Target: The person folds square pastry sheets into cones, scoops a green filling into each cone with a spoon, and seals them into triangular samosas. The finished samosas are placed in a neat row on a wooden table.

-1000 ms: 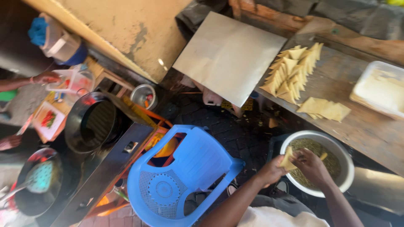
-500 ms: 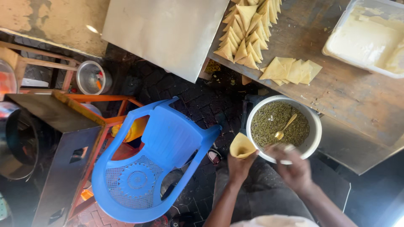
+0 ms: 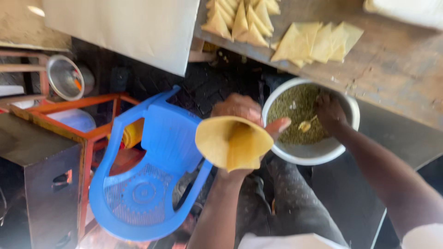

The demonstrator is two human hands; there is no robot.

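My left hand (image 3: 237,110) has its fingers closed around a pastry cone (image 3: 233,142), open mouth up, just left of the white bowl (image 3: 318,150) of green filling. The cone is thin, soft and light — I grip its seam gently or it unrolls. My right hand (image 3: 330,113) is in the bowl, fingers pinched on what looks like a spoon (image 3: 305,125) — blurred. The blue chair (image 3: 152,170) crowds my left; the wooden table (image 3: 397,69) edge lies far.

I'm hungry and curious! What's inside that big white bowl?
The white bowl holds a greenish, grainy filling and a spoon that the right hand is dipping in. The bottom of the bowl is hidden under the filling, and the hand covers part of it.
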